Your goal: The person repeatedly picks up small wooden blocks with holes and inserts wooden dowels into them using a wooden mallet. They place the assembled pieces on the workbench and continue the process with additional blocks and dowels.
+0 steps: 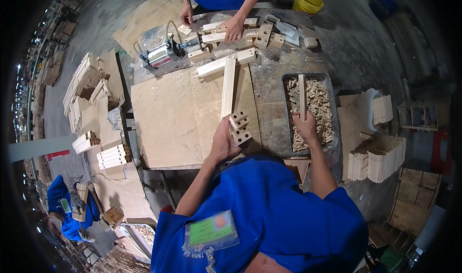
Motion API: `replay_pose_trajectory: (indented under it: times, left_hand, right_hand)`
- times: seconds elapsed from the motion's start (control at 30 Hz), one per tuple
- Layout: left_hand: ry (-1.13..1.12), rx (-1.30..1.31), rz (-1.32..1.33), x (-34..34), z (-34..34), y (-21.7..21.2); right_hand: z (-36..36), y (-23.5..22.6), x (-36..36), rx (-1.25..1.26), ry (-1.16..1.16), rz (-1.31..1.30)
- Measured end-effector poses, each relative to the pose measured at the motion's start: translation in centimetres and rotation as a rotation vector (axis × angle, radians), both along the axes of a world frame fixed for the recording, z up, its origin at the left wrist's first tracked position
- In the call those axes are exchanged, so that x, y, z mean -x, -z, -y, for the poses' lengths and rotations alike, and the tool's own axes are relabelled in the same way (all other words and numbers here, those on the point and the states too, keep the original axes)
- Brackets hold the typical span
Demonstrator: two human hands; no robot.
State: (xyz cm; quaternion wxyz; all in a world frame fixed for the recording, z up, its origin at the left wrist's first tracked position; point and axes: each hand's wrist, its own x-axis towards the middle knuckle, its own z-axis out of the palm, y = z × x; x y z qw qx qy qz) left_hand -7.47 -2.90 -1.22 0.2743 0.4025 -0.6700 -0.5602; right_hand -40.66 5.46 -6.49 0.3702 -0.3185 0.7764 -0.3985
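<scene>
1. Left hand [222, 140] is gripping pale drilled wood blocks [239, 128], fingers wrapped shut, on plywood bench [168, 119].
2. Right hand [306, 126] is pinching upright pale wood stick [301, 95], long axis running away, over grey metal tray of dowel pegs [332, 88].
3. Blocks are lying just left of stick; L hand nearer.

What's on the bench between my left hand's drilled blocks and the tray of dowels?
In the head view, only bare, stained benchtop separates the drilled blocks from the metal tray.

The right hand [306, 126] hides the lower end of the wooden stick [301, 96] within its grip; dowels [317, 104] beneath are covered.
</scene>
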Motion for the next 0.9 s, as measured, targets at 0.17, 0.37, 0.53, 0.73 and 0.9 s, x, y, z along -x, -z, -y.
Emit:
replay_pose_trajectory:
  times: [0.17, 0.37, 0.53, 0.73, 0.9]
  left_hand:
    - [0.041, 0.109, 0.088, -0.2, -0.1, 0.6]
    - [0.040, 0.262, 0.172, -0.2, -0.4, 0.4]
    - [-0.004, 0.259, 0.157, 0.0, -0.7, 0.0]
    - [-0.015, 0.315, 0.172, -0.4, -0.9, 0.1]
    - [-0.011, 0.325, 0.103, -0.3, -0.7, -1.3]
  right_hand:
    - [3.4, -9.8, -4.4, 0.142, -0.285, 0.039]
    - [6.6, -15.1, -6.9, 0.356, -0.824, -0.312]
    - [7.5, -14.7, -6.7, 0.289, -0.981, -0.392]
    - [7.3, -14.6, -7.6, 0.283, -0.987, -0.318]
    - [6.9, -14.6, -7.8, 0.205, -0.869, -0.175]
